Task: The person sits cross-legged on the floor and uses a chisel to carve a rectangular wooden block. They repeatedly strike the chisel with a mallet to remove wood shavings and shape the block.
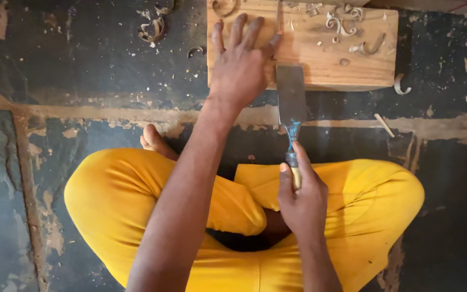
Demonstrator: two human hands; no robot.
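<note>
The work in hand looks like chiselling along a line on a wooden block point(331, 59) that lies on the dark, worn floor point(82, 70) in front of the person's crossed legs in yellow trousers point(136, 205). The left hand point(239, 65) lies flat on the near left part of the block, fingers point(238, 32) spread and pointing away from the body, the thumb out toward the blade; it seems to be steadying the wood. The right hand point(301, 203) is wrapped around the handle of a wide chisel point(291, 103), fingers pressed together, the index finger stretched up along the handle toward the blue collar. The blade points away from the body, its edge resting at the block's near edge, just beside the left thumb.

Curled shavings point(347, 27) lie on top of the block and on the floor beyond it, so some cutting appears done. A further cut would call for a firm, controlled push forward, with the left thumb kept clear of the edge. Both forearms reach forward over the knees, the left fully extended, the right bent and held close.
</note>
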